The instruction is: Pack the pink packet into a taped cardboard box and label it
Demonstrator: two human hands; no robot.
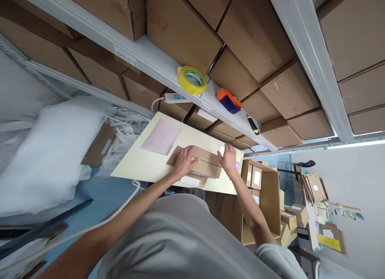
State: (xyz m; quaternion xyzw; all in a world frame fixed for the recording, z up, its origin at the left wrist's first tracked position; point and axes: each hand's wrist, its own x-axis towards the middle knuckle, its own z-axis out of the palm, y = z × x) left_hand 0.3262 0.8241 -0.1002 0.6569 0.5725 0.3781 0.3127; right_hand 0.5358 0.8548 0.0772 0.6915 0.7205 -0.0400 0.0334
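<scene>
A flat cardboard box (207,160) lies on the pale yellow table (141,164), with a strip of clear tape along its top. My left hand (185,160) rests flat on its left part, fingers spread. My right hand (227,158) presses on its right end, fingers bent down over the edge, next to a small white label (221,150). A white slip (190,180) sticks out under the box's near side.
A pink sheet (161,136) lies on the table to the left. The shelf ledge behind holds a yellow tape roll (192,79), a power strip (176,97), an orange-and-blue tape dispenser (229,100) and a cutter (253,125). An open carton (261,199) of small boxes stands right; white foam sheets (48,150) left.
</scene>
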